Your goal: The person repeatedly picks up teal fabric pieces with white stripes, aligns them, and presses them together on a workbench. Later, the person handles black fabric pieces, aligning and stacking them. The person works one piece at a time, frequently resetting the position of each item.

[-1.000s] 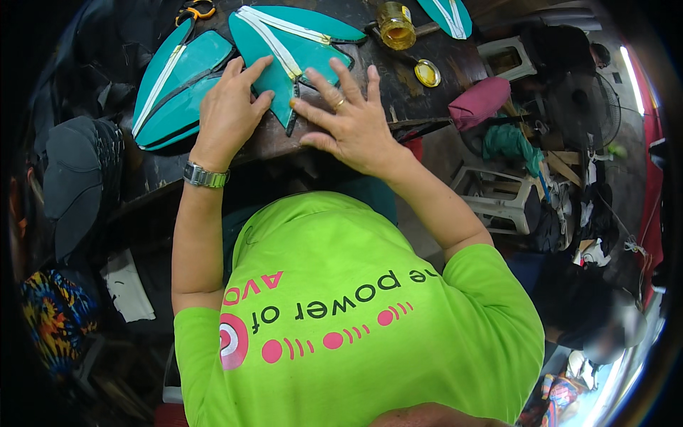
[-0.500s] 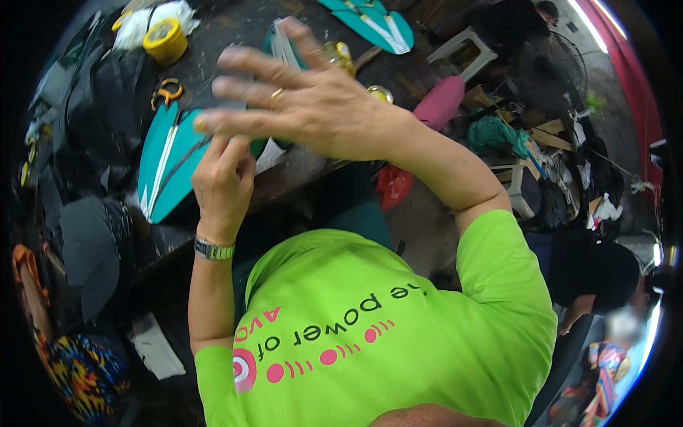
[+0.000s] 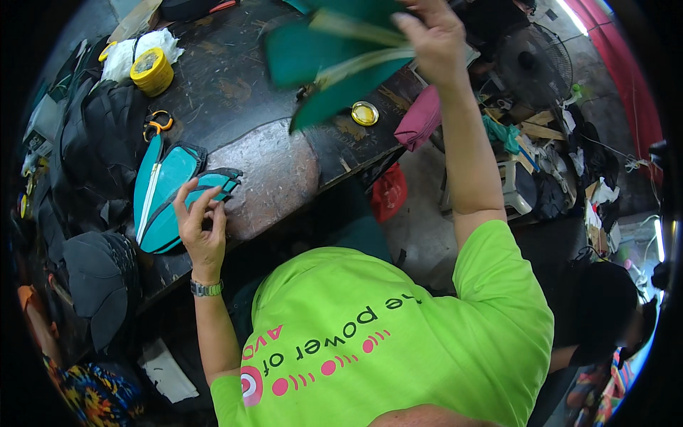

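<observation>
My right hand is raised at the far right of the table, closed on the edge of teal fabric pieces with pale strips, smeared by motion. My left hand hovers by the near edge of a stack of teal panels with a white strip and black trim. Its fingers are loosely bent and apart, with nothing visible between them. Beside that stack lies a worn, brownish-grey flat slab. Orange-handled scissors rest just beyond the panels.
On the dark table stand a yellow round container and a round gold tin. A pink bundle overhangs the right edge, above a red bag. Black bags and a dark cap crowd the left.
My right hand has swung away to the far right and now carries teal pieces. My left hand has lowered slightly and its fingers have spread. The slab has come into view.
</observation>
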Tool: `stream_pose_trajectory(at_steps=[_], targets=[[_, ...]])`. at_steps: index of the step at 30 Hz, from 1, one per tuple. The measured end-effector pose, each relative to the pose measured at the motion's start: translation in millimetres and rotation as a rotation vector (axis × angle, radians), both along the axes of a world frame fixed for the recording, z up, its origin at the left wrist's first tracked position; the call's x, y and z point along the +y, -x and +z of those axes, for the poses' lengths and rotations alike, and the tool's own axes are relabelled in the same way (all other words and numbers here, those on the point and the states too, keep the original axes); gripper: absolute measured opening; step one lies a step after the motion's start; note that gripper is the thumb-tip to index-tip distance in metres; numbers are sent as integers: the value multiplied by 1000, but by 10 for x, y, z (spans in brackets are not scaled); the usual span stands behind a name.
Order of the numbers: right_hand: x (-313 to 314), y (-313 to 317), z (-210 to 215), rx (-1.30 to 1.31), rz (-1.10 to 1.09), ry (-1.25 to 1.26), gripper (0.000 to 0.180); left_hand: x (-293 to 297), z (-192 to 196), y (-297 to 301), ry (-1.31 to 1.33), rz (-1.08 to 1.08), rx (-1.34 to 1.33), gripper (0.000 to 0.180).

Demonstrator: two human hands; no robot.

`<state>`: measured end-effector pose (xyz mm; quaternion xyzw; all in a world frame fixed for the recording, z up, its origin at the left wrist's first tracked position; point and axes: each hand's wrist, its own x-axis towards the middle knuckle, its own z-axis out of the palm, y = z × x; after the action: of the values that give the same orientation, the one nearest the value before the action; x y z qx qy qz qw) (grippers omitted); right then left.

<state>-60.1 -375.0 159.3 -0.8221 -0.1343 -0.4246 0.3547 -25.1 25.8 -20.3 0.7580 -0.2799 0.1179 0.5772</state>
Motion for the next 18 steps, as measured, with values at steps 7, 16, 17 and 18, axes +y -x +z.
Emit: stream_pose_trajectory(at_steps=[7,16,17,18], targets=[[-1664,-489,-970,57,-315,-826,87,-57,-128,86,-311,33,-360,23],[-2000,-631,-1854,506,-1008,-761,71,-68,-136,88,-260,62,-322,23],[-1971,-639,-1837,542,-1054,-687,72,-67,-138,86,-250,69,-315,22],[-1936,-651,-1810,583,-1109,-616,73,-57,-137,85,-237,67,-259,21]])
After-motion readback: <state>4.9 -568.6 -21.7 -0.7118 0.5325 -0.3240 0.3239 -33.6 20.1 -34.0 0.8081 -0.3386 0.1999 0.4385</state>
